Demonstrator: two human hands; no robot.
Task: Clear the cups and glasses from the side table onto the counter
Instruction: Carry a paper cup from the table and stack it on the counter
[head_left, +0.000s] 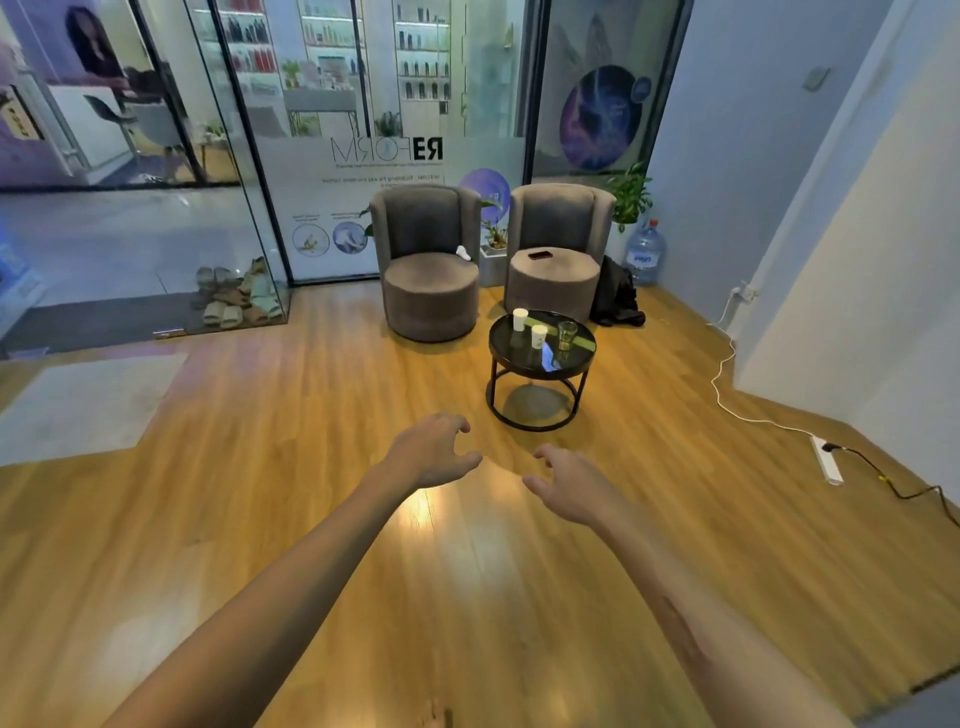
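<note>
A round black side table (524, 365) with a glossy top stands on the wooden floor ahead of me. On it are two white paper cups, one further back (520, 319) and one nearer (539, 336), plus a clear glass (567, 335) with yellowish liquid to their right. My left hand (434, 449) and my right hand (566, 483) are stretched out over the floor, well short of the table. Both hold nothing, with fingers curled and apart. No counter is in view.
Two grey round armchairs (430, 260) (556, 254) stand behind the table; the right seat holds a dark phone (540, 254). A white power strip (827, 460) with cables lies on the floor at right. A water jug (645, 253), a black bag (618, 299) and glass partitions stand behind.
</note>
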